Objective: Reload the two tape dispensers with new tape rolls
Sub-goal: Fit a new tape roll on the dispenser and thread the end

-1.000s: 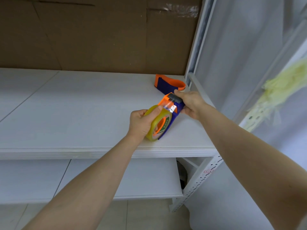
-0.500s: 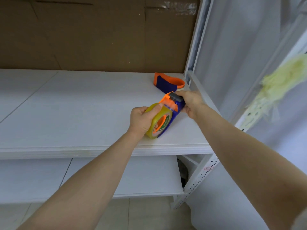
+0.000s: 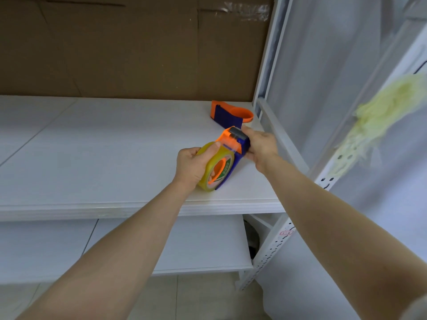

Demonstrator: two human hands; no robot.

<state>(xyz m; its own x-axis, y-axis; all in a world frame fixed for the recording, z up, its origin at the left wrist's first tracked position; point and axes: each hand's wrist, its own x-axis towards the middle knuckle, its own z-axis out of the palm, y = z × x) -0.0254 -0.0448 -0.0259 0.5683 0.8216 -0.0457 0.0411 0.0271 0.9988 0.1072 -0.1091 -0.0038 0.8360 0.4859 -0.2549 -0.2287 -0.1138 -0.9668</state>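
An orange and blue tape dispenser stands on its edge on the white shelf, with a yellowish tape roll seated on its hub. My left hand wraps the roll from the left, thumb on top. My right hand grips the dispenser's cutter end from the right. A strip of clear tape runs from the roll up to the cutter. A second orange and blue dispenser with no roll lies behind, near the shelf's back right corner.
A brown cardboard panel backs the shelf. A white perforated upright and frame post bound the right side. A pale yellow fringed bundle hangs at the right. A lower shelf sits beneath.
Both hands and the loaded dispenser have stayed nearly in place; the dispenser is tipped slightly more upright and my left thumb has slid further along the roll's top.
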